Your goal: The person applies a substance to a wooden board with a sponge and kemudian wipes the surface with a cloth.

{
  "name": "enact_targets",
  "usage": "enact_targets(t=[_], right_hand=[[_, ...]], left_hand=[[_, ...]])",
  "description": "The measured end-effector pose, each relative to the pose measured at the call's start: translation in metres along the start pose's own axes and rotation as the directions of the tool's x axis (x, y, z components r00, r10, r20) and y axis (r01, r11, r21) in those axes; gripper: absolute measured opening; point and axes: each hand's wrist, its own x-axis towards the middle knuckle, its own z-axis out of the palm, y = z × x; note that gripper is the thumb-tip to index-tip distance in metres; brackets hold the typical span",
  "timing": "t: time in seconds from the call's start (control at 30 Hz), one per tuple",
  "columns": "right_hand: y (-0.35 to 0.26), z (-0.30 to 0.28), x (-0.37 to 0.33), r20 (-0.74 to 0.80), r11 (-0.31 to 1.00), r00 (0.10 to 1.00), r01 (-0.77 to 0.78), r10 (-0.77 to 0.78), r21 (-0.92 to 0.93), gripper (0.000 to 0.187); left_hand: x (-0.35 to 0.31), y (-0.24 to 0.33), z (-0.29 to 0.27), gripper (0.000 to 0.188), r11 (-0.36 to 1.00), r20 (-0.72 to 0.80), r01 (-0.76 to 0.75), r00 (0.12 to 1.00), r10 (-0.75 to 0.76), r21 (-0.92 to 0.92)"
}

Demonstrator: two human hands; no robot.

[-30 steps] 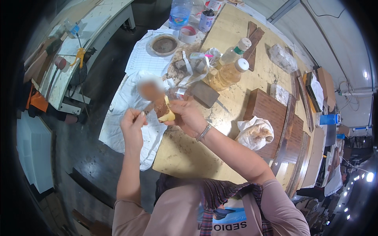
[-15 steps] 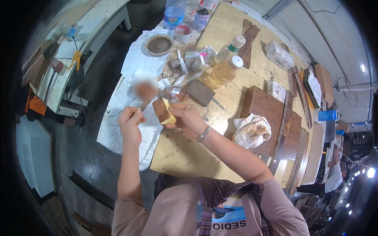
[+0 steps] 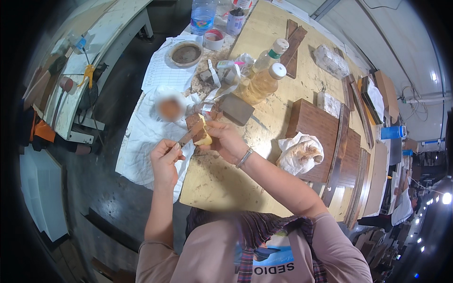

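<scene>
My left hand [image 3: 165,159] pinches a narrow, flat, brown-grey blade-like strip [image 3: 186,137]. The strip's far end lies against a small piece with a rough brown face and yellow edges [image 3: 205,138]. That piece sits in the closed fingers of my right hand [image 3: 225,140]; whether it is a block or a folded sheet I cannot tell. Just beyond the hands, a round container [image 3: 170,108] with orange-brown contents looks blurred on a white cloth [image 3: 137,146]. A dark grey-brown block [image 3: 237,110] lies past my right hand.
Two bottles of yellowish liquid [image 3: 262,85] stand beyond the block. A crumpled stained cloth [image 3: 302,153] rests by brown wooden boards [image 3: 309,125] at the right. Farther back are a round dish [image 3: 186,54], a tape roll [image 3: 213,39] and a large clear bottle [image 3: 203,18].
My left hand has moved right and slightly down, bringing the strip against the brown-faced piece. My right hand keeps its hold on that piece. The whole view has shifted slightly.
</scene>
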Motion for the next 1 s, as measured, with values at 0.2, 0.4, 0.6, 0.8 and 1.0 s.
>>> enact_targets(t=[0.2, 0.4, 0.6, 0.8, 1.0], right_hand=[[0.007, -0.001, -0.016, 0.010, 0.992, 0.999, -0.038, 0.037, 0.121, 0.026], [0.011, -0.025, -0.040, 0.077, 0.990, 0.997, -0.030, 0.019, 0.140, 0.027], [0.010, -0.033, -0.072, 0.111, 0.960, 0.989, 0.060, -0.093, 0.274, 0.029], [0.033, -0.043, -0.094, 0.051, 0.934, 0.993, 0.079, -0.104, 0.349, 0.031], [0.031, -0.061, -0.151, -0.040, 0.958, 0.997, 0.076, -0.068, 0.276, 0.020]], left_hand=[[0.061, 0.003, -0.022, 0.004, 0.987, -0.206, -0.099, 0.971, 0.123, 0.123], [0.086, 0.008, -0.037, 0.008, 0.921, -0.203, -0.012, 0.974, 0.098, 0.388], [0.024, 0.016, -0.019, 0.027, 0.684, -0.077, -0.159, 0.951, 0.301, 0.712], [-0.041, -0.020, 0.054, 0.050, 0.954, 0.441, 0.293, 0.864, -0.241, -0.053], [-0.069, -0.042, 0.093, 0.060, 0.893, 0.553, 0.340, 0.823, -0.131, -0.294]])
